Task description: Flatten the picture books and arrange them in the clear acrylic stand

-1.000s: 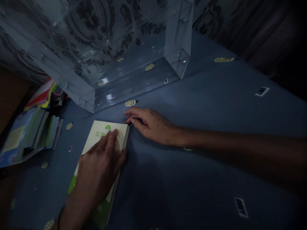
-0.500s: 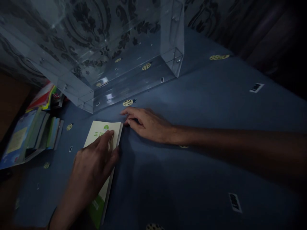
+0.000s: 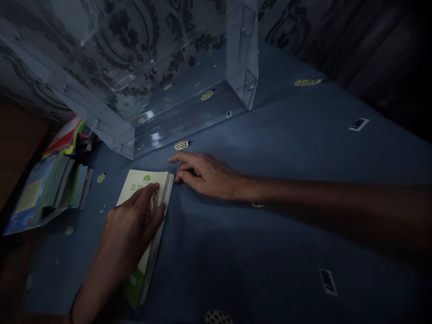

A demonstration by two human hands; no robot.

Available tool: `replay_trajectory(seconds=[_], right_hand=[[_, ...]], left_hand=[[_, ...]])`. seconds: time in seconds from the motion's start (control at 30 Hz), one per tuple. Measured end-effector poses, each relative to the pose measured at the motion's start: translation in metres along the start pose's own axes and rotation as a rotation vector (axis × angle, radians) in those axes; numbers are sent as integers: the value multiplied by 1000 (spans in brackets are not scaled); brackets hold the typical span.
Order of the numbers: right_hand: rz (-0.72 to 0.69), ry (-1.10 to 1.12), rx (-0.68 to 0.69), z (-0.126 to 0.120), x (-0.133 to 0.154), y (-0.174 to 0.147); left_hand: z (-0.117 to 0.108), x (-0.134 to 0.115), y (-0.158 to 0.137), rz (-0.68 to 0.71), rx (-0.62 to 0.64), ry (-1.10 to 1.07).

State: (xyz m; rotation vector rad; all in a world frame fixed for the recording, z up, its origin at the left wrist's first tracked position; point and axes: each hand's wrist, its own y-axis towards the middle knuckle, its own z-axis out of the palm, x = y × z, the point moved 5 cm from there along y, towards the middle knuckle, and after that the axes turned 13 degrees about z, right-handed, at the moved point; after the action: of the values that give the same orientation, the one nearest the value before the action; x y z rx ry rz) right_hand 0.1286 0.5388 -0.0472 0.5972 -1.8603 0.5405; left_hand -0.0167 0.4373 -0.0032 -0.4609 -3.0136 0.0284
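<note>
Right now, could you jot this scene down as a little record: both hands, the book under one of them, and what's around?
Left hand: lying on the white-and-green book
Right hand: loosely curled, fingers near the book's far right corner; contact unclear
Book: flat, cover up
Beyond the book: clear rack
Far left: other books
Surface: blue cloth with pineapple prints
Light: dim
</note>
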Motion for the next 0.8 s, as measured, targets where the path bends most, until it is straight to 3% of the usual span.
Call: replay_trajectory(seconds=[0.2, 0.33, 0.47, 0.63, 0.8], right_hand=[[16, -41, -36, -1, 1, -1], [16, -44, -33, -1, 0, 0], [3, -40, -33, -1, -1, 0], [-33, -26, -9, 1, -2, 0], [-89, -22, 0, 2, -4, 0]], left_hand=[[1, -15, 7, 8, 113, 149], [1, -13, 6, 22, 84, 112], [-1, 1, 1, -13, -1, -72], [-7, 19, -2, -138, 25, -446], [-11, 30, -3, -221, -5, -650]])
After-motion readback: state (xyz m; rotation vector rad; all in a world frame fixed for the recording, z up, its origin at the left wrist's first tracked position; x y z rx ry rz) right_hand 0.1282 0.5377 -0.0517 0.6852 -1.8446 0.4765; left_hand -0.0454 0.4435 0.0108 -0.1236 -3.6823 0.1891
